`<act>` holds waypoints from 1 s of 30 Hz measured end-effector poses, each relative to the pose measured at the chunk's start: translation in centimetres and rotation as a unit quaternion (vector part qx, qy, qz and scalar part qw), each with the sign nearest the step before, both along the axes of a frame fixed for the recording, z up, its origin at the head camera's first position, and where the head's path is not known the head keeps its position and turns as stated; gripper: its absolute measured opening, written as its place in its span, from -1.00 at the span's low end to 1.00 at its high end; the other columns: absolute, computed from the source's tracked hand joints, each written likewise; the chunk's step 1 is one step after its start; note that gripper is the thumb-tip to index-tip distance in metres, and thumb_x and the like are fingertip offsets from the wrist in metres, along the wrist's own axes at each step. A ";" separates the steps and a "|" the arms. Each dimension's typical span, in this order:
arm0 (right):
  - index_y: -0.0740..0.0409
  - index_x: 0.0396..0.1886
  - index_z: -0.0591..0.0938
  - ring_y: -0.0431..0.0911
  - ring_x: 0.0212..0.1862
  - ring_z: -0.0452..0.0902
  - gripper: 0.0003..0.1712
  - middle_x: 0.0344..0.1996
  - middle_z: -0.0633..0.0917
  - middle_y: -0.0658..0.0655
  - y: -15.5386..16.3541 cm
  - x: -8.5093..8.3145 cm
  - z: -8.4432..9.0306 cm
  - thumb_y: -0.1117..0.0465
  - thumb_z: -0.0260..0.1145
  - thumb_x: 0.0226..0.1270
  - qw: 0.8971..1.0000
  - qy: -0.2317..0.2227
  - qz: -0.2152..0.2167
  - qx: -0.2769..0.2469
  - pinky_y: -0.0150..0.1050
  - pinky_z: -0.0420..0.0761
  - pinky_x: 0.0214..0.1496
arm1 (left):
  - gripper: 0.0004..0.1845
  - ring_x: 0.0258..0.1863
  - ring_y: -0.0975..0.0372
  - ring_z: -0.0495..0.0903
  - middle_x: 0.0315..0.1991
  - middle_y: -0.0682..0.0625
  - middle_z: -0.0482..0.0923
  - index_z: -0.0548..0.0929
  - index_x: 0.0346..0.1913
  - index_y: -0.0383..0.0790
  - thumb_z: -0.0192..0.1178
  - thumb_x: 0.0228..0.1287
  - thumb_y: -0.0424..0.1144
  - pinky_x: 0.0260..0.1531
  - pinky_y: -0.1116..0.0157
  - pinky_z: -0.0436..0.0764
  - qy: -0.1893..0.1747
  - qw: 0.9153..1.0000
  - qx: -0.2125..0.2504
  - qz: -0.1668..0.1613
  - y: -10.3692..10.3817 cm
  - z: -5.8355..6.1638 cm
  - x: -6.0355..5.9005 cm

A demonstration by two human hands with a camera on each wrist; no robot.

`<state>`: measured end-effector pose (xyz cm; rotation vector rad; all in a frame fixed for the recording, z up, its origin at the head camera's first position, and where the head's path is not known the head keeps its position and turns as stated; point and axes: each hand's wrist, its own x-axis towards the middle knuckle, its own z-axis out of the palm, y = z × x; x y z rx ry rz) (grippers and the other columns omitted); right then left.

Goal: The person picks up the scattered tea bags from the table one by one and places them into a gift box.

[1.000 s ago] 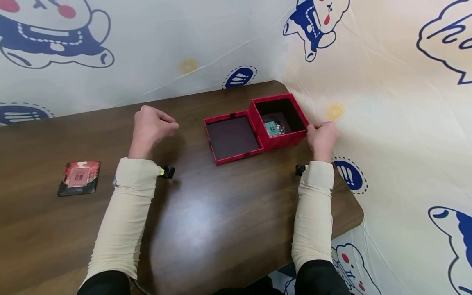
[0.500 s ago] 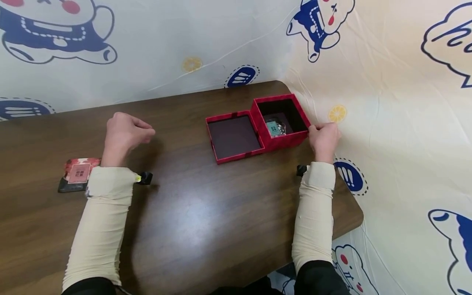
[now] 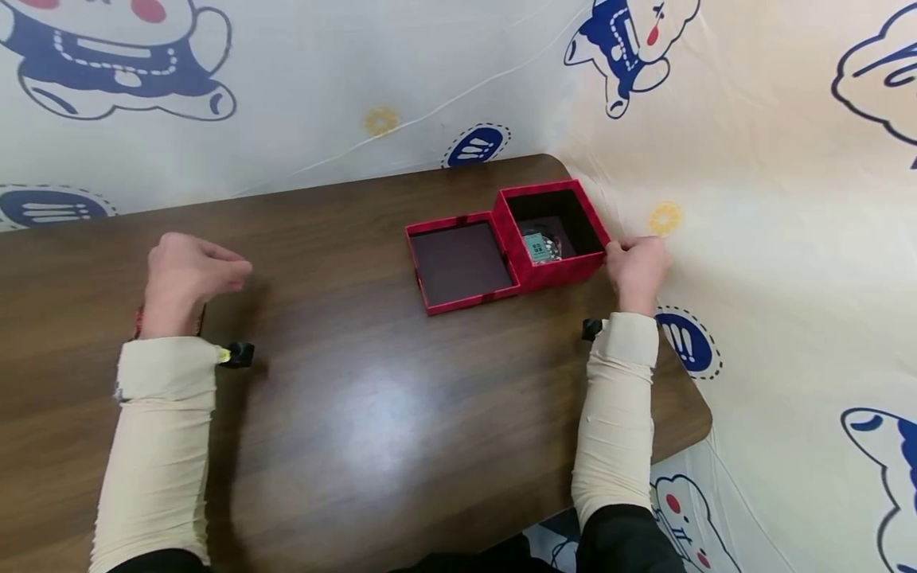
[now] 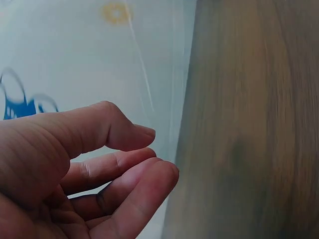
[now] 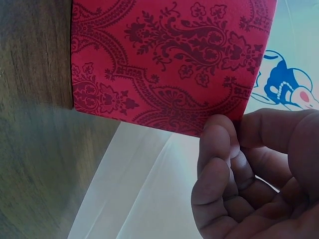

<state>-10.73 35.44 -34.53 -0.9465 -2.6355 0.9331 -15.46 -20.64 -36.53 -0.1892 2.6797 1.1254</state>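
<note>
Home-like tabletop corner (cartoon-print sheet [image 3: 752, 119] backdrop, wooden table [image 3: 372, 414])

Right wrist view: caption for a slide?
Right hand touching the corner of the red patterned box on the wooden table.

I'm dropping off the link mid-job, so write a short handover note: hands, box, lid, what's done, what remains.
Left hand: empty, fingers loosely curled, above the left side of the table; a small reddish thing peeks out beneath the wrist.
Right hand: fingers curled on the near right corner of the red box.
Done: lid is off, lying inside-up against the box's left wall; a teal-tagged item sits inside.
To do: box not yet closed.
</note>
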 end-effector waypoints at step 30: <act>0.24 -0.07 0.79 0.03 -0.12 0.45 -0.63 -0.24 0.75 0.28 -0.2 -0.1 0.1 0.17 0.12 0.48 1.000 -0.012 0.004 -0.006 -0.19 0.50 -0.37 | -0.48 -0.01 -0.30 0.50 -0.33 -0.34 0.72 0.74 -0.12 -0.54 0.32 0.33 -0.01 -0.35 0.02 0.53 -0.031 0.995 -0.087 0.025 -8.2 -0.9 2.2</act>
